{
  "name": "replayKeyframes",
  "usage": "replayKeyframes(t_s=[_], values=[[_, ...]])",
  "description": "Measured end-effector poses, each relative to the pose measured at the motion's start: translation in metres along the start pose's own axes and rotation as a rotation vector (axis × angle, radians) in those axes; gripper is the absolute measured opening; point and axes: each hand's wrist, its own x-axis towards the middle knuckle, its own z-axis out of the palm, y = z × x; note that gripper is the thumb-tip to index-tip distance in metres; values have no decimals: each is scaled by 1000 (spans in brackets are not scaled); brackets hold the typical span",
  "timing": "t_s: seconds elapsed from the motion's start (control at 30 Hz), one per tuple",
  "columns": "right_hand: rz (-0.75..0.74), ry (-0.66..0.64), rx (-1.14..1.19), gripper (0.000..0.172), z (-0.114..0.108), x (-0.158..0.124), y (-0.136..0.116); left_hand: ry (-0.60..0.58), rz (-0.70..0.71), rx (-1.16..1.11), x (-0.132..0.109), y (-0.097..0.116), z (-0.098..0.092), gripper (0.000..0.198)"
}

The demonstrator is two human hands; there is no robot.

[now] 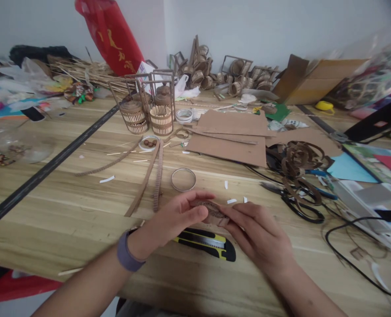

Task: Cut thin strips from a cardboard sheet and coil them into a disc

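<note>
Between my two hands is a coil of brown corrugated cardboard strip [215, 213], its ridged edge turned upward. My left hand [182, 215] curls round its left side, thumb on the near rim and fingers behind. With fingers and thumb pinched, my right hand [259, 231] grips the coil's right end. Below them on the table lies a yellow and black utility knife [206, 242], partly hidden by my left hand. Just beyond my left hand rests a thin ring [183, 179]. Two long cardboard strips [150, 180] lie to the left of it.
Small slatted lanterns [162, 119] stand at the back, near flat cardboard sheets [228, 147]. At right are black-handled scissors [301, 207], tangled brown strips [301, 158] and a black cable [334, 246]. A shallow dish [145, 149] holds brown balls. An open cardboard box [321, 81] sits behind.
</note>
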Motion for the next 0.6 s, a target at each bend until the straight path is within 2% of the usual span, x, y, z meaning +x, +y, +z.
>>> replayKeyframes(t_s=[0.2,0.3,0.43,0.6], values=[[-86,-95,-71,26,10,-10,6,-14,-19,65,2,-11,-1,78],[-112,-115,-52,26,12,-15,4,26,-36,180,-1,-11,4,73],[-62,-150,37,23,10,-15,-1,58,17,279,-7,-2,8,70],[58,-136,51,33,1,-6,-7,-54,-20,18,-12,0,7,74]])
